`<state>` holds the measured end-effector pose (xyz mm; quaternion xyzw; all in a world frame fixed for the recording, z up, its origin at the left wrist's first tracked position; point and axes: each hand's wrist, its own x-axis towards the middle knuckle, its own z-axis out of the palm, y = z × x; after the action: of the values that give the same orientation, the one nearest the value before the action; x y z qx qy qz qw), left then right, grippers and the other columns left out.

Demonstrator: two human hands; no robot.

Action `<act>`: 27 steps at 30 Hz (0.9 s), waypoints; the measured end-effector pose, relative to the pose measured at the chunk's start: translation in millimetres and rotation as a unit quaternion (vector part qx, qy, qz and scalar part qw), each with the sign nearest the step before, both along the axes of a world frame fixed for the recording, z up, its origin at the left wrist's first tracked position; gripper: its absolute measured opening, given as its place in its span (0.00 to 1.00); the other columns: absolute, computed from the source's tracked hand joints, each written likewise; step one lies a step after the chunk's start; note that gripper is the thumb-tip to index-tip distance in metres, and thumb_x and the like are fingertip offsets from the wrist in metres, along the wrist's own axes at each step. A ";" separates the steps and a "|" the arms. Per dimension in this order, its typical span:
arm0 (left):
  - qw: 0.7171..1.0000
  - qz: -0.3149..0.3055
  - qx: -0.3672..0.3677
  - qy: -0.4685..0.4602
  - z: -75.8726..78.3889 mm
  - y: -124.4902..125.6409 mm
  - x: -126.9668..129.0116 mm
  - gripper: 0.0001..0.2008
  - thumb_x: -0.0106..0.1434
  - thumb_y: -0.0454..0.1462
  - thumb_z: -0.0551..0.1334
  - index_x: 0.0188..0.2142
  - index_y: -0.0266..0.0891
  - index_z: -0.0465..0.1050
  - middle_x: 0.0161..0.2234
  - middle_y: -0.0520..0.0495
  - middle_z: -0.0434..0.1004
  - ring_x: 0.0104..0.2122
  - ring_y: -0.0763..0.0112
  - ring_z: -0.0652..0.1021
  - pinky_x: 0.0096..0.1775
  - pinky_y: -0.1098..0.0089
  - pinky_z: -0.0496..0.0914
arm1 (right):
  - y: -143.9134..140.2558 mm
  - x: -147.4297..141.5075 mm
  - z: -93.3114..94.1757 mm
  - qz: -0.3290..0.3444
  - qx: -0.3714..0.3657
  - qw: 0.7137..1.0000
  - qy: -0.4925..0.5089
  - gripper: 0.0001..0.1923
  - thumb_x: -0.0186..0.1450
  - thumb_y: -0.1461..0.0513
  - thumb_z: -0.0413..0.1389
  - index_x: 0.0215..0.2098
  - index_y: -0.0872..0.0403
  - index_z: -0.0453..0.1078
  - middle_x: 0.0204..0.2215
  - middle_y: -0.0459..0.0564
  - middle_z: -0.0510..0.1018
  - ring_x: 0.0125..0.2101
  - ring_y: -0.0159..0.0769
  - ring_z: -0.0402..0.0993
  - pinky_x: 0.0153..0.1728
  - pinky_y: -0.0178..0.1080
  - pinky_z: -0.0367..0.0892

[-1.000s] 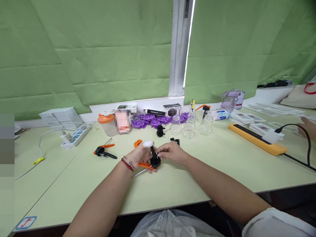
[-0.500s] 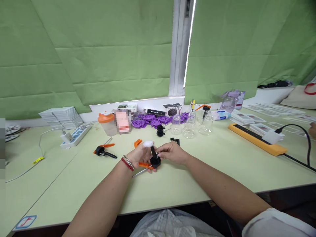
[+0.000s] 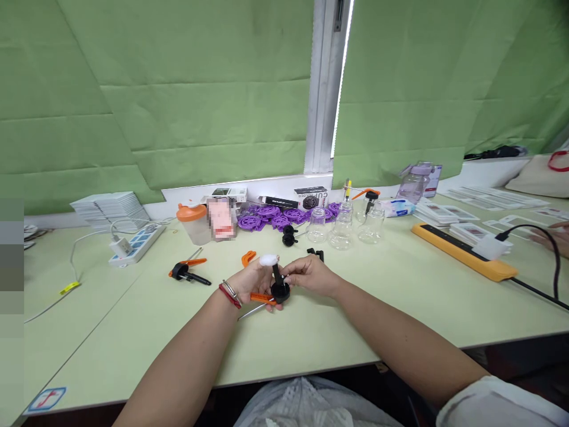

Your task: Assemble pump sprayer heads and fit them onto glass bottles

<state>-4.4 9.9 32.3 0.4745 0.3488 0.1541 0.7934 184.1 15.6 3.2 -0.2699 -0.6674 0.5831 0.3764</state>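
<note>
Little can be read here. The clearest print is on the small dark box (image 3: 310,198) standing at the back of the table (image 3: 400,296), just behind the clear glass bottles (image 3: 341,228): its white letters appear to read "CUP HOLDER", seen the wrong way round. Left of that box lies a long black box (image 3: 278,202) with a line of white lettering too small to make out. At the table's near left corner, far from the dark box, a blue-edged sticker (image 3: 45,400) bears a red mark that cannot be deciphered.
</note>
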 end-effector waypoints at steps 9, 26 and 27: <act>1.000 -0.006 -0.005 0.008 -1.6 1.1 -0.3 0.32 0.48 0.62 0.55 0.39 0.36 0.64 0.33 0.40 0.74 0.25 0.57 0.78 0.19 0.66 0.68 | -1.9 -1.5 1.5 -0.002 -0.046 0.998 0.031 0.14 0.48 0.60 0.66 0.32 0.60 0.75 0.25 0.47 0.77 0.23 0.28 0.70 0.30 0.36 0.68; 0.925 0.179 0.330 -0.063 10.2 -21.6 9.4 0.24 0.53 0.50 0.61 0.46 0.42 0.59 0.39 0.46 0.69 0.36 0.66 0.73 0.34 0.68 0.67 | 2.1 1.2 7.2 -0.157 0.127 0.976 0.086 0.14 0.53 0.56 0.64 0.35 0.53 0.70 0.31 0.46 0.70 0.23 0.26 0.61 0.25 0.33 0.62; 0.902 0.193 0.383 -0.044 11.5 -23.4 10.3 0.25 0.52 0.47 0.63 0.47 0.43 0.58 0.40 0.46 0.68 0.37 0.67 0.72 0.36 0.68 0.66 | 1.7 1.5 8.0 -0.158 0.127 0.975 0.087 0.14 0.53 0.56 0.63 0.34 0.53 0.69 0.30 0.46 0.70 0.24 0.27 0.62 0.26 0.34 0.62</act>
<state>5.9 -13.5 43.8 0.6574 0.3123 0.4470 0.5201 185.7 17.3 11.3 -0.2703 -0.6495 0.4478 0.5519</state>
